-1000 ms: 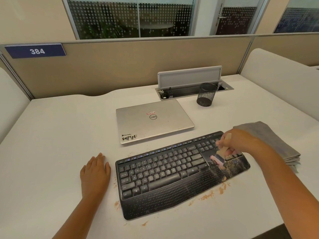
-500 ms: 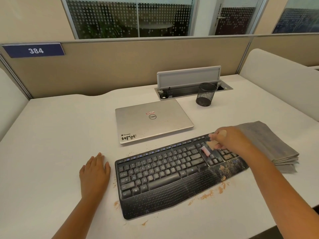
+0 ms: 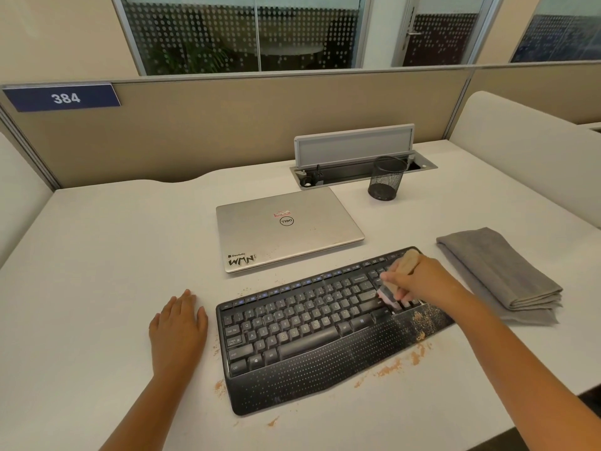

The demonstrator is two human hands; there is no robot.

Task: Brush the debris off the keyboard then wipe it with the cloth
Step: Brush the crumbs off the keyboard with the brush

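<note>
A black keyboard (image 3: 312,327) lies on the white desk (image 3: 97,255). My right hand (image 3: 419,281) grips a small wooden-handled brush (image 3: 392,288), whose bristles touch the keys at the keyboard's right end. Orange-brown debris (image 3: 419,323) speckles the right palm rest, and more crumbs (image 3: 390,369) lie on the desk along the keyboard's front edge. My left hand (image 3: 179,323) rests flat on the desk just left of the keyboard. A folded grey cloth (image 3: 500,268) lies to the right of the keyboard.
A closed silver laptop (image 3: 286,229) sits behind the keyboard. Further back stand a black mesh pen cup (image 3: 387,179) and an open cable tray (image 3: 357,167). Beige partitions (image 3: 260,125) enclose the desk at the back and sides.
My right hand has drawn the brush back from the far right end toward the middle keys, then a little toward me. The left hand has stayed put.
</note>
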